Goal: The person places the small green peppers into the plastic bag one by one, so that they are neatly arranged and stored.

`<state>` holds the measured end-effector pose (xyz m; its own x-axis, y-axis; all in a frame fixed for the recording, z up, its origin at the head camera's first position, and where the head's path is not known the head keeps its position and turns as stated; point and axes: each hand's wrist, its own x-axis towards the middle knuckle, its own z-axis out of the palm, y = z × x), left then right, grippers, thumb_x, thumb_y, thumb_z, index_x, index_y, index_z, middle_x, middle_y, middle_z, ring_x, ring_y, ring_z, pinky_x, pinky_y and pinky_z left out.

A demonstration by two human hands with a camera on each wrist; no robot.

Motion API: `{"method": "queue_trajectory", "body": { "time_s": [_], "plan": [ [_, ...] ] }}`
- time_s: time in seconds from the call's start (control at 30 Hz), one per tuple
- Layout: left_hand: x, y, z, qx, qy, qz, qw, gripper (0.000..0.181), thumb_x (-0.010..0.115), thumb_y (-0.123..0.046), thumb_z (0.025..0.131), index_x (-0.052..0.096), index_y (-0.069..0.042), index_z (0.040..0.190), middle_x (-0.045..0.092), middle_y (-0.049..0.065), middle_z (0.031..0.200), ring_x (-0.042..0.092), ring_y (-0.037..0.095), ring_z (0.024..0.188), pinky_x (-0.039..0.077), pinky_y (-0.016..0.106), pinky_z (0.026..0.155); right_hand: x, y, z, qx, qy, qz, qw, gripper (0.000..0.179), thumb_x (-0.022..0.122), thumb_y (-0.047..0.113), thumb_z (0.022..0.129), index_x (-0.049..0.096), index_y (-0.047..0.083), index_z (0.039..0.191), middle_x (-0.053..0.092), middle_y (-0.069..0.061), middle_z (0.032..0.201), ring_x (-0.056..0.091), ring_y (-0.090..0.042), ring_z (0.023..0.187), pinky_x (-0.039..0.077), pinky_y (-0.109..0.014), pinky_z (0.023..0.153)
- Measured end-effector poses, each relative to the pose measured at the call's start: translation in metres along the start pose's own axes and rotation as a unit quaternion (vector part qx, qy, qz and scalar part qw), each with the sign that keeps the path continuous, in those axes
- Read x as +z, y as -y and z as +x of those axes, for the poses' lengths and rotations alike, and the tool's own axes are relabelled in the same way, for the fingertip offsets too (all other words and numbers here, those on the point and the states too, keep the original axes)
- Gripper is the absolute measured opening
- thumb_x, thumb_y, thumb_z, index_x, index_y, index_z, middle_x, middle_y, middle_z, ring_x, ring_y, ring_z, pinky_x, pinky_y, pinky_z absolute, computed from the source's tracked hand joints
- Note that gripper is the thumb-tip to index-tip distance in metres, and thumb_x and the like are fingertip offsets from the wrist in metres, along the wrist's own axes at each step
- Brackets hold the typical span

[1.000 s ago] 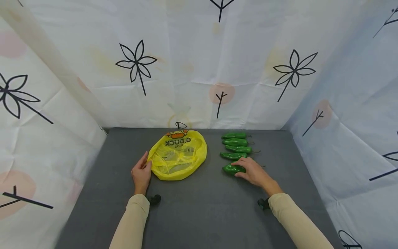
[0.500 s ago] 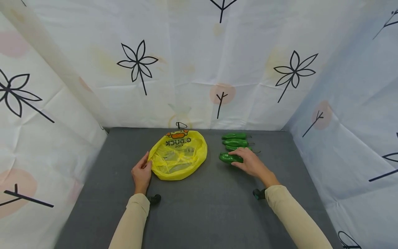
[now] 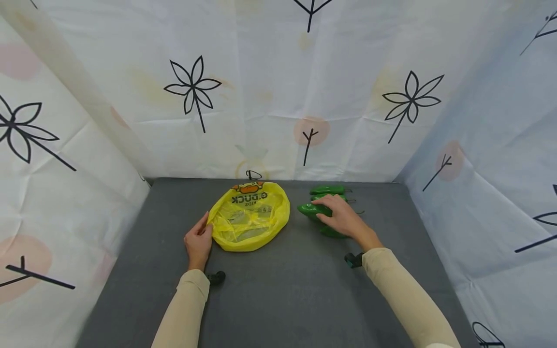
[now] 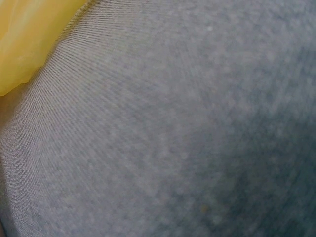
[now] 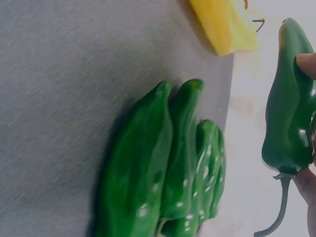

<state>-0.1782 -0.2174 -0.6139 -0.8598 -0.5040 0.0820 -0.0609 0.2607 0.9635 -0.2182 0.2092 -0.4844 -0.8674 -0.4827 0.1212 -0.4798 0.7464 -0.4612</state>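
A glossy green pepper (image 3: 309,210), its stem hanging free in the right wrist view, is pinched between the thumb and fingers of my right hand (image 3: 348,221). That hand hovers over a row of several similar peppers (image 5: 138,168) on the dark table and partly hides them in the head view. To their left lies a round, open-mouthed yellow plastic bag (image 3: 278,215) with a duck print and mirrored lettering inside. My left hand (image 3: 198,245) holds the bag's left rim with thumb and fingers. In the left wrist view only a corner of the yellow bag (image 4: 29,39) shows.
White cloth walls (image 3: 270,87) with flower drawings enclose the grey table (image 3: 270,299) at the back and both sides. A dark wrist device (image 3: 216,278) sits by the left cuff, and another (image 3: 353,260) by the right.
My right hand has lifted a pepper from the near end of the row and carried it leftward and farther back, toward the bag. My left hand keeps its place at the bag's rim.
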Motion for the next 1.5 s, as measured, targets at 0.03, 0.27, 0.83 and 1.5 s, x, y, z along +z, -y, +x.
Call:
{"method": "queue_trajectory", "body": {
  "time_s": [0.03,0.27,0.83,1.5],
  "plan": [
    [0.0,0.0,0.0,0.0,0.0,-0.001,1.0,0.042,0.065,-0.015,0.097,0.067,-0.026,0.137,0.067,-0.003,0.139,0.064,0.019,0.126,0.043,0.0,0.086,0.0,0.001,0.002,-0.002,-0.001,0.002,1.0,0.043,0.074,0.017,0.094,0.065,0.015,0.137,0.065,-0.011,0.138,0.057,-0.034,0.126,0.045,-0.057,0.106],
    [0.0,0.001,0.002,0.004,0.005,-0.001,1.0,0.041,0.064,-0.017,0.098,0.066,-0.025,0.138,0.067,-0.002,0.14,0.064,0.021,0.127,0.043,0.0,0.086,-0.005,0.009,0.017,-0.023,0.0,0.029,0.9993,0.044,0.072,0.019,0.095,0.065,0.014,0.138,0.066,-0.008,0.136,0.059,-0.03,0.123,0.047,-0.051,0.104],
    [0.0,0.0,0.003,0.014,0.007,-0.01,0.9998,0.04,0.064,-0.015,0.099,0.067,-0.021,0.138,0.067,0.003,0.14,0.064,0.024,0.127,0.042,-0.002,0.085,-0.013,0.036,0.058,-0.06,0.013,0.026,0.9978,0.041,0.075,0.025,0.094,0.069,0.016,0.133,0.07,-0.004,0.129,0.064,-0.025,0.119,0.049,-0.048,0.105],
    [0.002,0.002,0.001,0.0,-0.005,-0.005,1.0,0.041,0.064,-0.014,0.097,0.068,-0.021,0.137,0.068,-0.002,0.139,0.065,0.022,0.123,0.043,-0.001,0.085,-0.011,0.066,0.099,-0.101,0.046,0.076,0.9909,0.038,0.071,0.023,0.097,0.068,0.019,0.135,0.069,-0.004,0.134,0.064,-0.023,0.121,0.051,-0.046,0.103]
  ]
}}
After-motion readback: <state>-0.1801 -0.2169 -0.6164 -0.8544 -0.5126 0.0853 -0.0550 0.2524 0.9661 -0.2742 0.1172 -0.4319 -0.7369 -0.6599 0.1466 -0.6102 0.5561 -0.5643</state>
